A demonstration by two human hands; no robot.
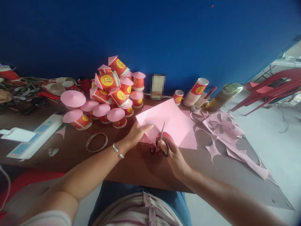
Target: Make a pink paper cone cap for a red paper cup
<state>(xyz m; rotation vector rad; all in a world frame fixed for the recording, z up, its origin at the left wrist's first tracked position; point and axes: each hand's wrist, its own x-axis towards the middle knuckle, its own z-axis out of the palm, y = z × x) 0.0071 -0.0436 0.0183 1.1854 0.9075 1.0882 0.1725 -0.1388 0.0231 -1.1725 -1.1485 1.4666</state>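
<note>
A sheet of pink paper (171, 119) is raised at a tilt over more pink sheets (190, 138) on the table. My left hand (138, 133) pinches its left edge, the thumb lying on top and the other fingers hidden beneath. Dark-handled scissors (162, 128) are in my right hand (172, 153), fingers through the handle loops. The blades point up and away, over the paper's near edge. Whether they are parted is hard to make out. Left of the sheets stand red paper cups (107, 81) topped with pink paper cones (73, 99), some stacked in a heap.
Pink offcuts with round holes (221, 125) cover the table's right side. At the back are a cup stack (196, 91), a single cup (178, 97) and a bottle (224, 95). A power strip (35, 136) and tape ring (96, 142) lie left; a red chair (270, 89) stands right.
</note>
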